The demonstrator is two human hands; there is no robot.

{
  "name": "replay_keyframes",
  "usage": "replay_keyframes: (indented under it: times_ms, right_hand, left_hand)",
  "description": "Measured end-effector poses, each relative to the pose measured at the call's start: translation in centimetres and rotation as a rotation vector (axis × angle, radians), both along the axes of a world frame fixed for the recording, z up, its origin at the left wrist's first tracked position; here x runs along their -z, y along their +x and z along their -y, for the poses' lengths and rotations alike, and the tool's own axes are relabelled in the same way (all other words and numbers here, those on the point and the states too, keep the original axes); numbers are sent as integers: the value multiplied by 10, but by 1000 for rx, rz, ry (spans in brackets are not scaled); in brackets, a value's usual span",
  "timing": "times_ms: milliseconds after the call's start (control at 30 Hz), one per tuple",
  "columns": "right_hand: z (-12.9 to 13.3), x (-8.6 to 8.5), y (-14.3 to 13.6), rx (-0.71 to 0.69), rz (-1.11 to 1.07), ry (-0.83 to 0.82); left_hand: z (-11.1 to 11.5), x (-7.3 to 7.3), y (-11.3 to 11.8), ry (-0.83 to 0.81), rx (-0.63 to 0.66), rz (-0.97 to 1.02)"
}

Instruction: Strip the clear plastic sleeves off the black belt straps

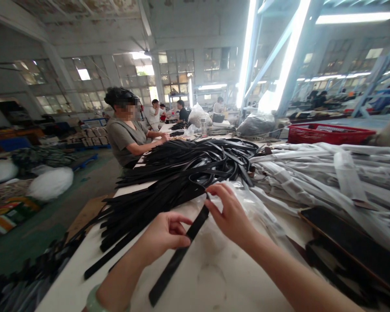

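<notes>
A black belt strap (172, 266) slants over the white tabletop, its squared end toward me. My left hand (169, 234) pinches the strap partway along, thumb on top and fingers curled at its edge. Farther up, my right hand (229, 212) grips the same strap between thumb and forefinger, near where it bends back toward the heap. Just beyond both hands lies a big pile of black belt straps (169, 182), many ends pointing left. Clear plastic wrapping (253, 208) spreads beside and behind my right hand.
White-wrapped strips (312, 173) heap up on the right, with a red plastic crate (328, 133) behind. A dark flat board-like piece (347, 242) lies near right. Across the pile on the left stands a co-worker (126, 134). More dark strips (29, 277) sit below the table's left edge.
</notes>
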State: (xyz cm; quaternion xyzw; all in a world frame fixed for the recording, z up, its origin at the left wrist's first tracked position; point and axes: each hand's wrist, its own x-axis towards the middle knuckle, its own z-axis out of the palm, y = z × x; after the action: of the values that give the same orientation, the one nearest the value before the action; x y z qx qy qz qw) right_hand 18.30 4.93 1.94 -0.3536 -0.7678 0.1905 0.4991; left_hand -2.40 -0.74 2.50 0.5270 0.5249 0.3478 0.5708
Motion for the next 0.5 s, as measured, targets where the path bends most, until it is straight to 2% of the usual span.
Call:
replay_keyframes:
  times_ms: [33, 67, 133, 200, 233, 300, 367, 500]
  right_hand:
    - [-4, 2, -1, 38, -93, -148]
    - [-6, 4, -1, 14, -180, -347]
    - [-8, 7, -4, -209, -342, -787]
    - [-4, 6, -6, -484, -496, -1064]
    - [-2, 5, -7, -570, -558, -1107]
    - [5, 2, -9, -625, -618, -1065]
    - [11, 0, -11, -609, -586, -978]
    - [20, 6, -19, -558, -385, -838]
  left_hand:
    - [-1, -1, -2, 12, -27, 11]
    - [-1, -3, -4, 22, -39, 24]
    - [0, -4, -6, 21, -26, 51]
    - [1, -4, -5, -3, 19, 51]
    - [2, -3, -4, -18, 47, 44]
    - [3, 0, -2, -46, 87, 33]
    - [3, 3, 2, -48, 68, 32]
    - [2, 2, 6, 4, -57, 49]
